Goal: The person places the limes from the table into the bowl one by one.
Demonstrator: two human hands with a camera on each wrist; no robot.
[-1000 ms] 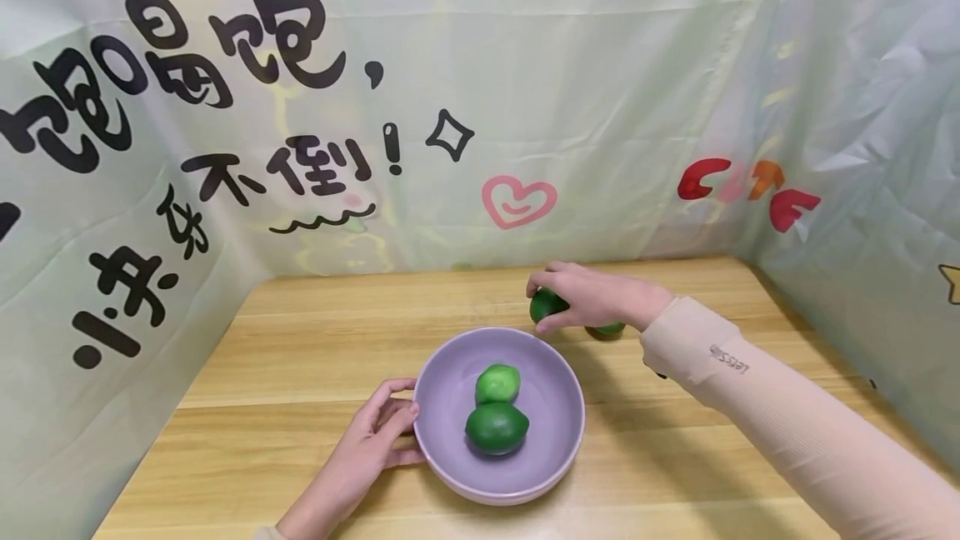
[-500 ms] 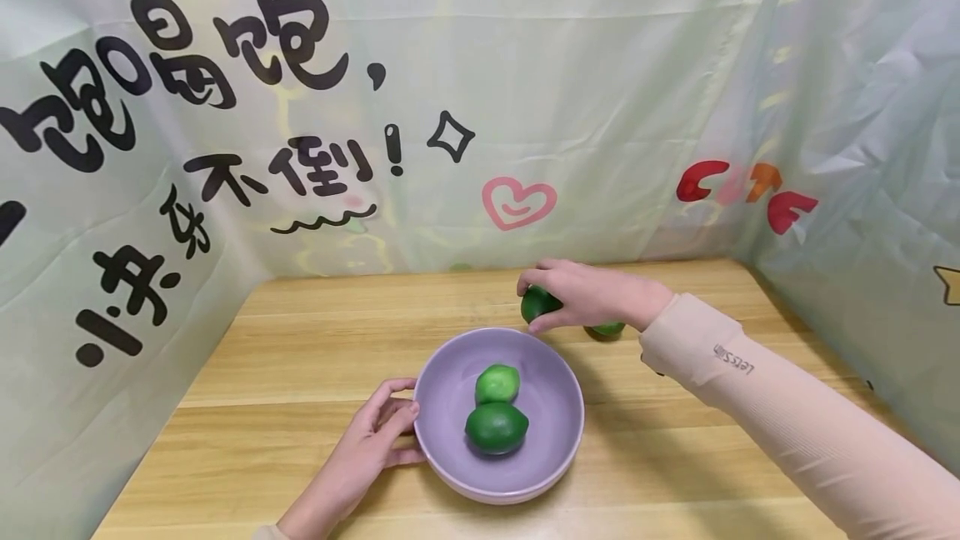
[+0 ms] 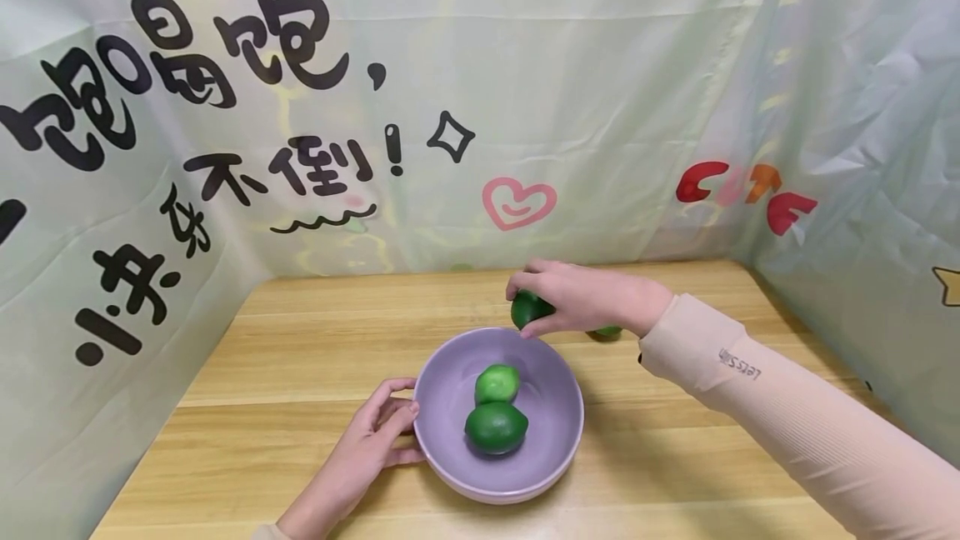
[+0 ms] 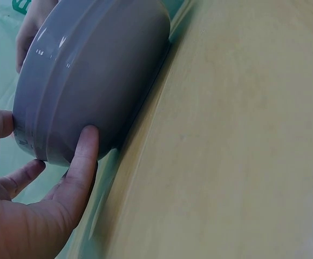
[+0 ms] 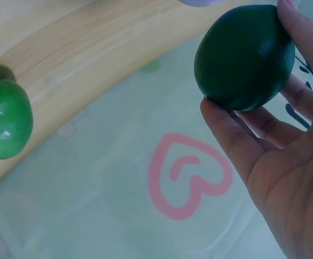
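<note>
Now that your right hand (image 3: 581, 294) has carried its pinched dark lime (image 3: 529, 310) leftward to the far rim of the bowl (image 3: 553, 407) — your left hand (image 3: 367, 436) gripping its side — you seem nearer the two limes (image 3: 497, 428) inside, with another lime (image 5: 6, 120) on the table (image 3: 315, 332).

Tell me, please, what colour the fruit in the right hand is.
Dark green; the held fruit shows best in the right wrist view.

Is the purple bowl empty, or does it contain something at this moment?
Not empty: a light green fruit and a dark green fruit lie inside the bowl.
</note>
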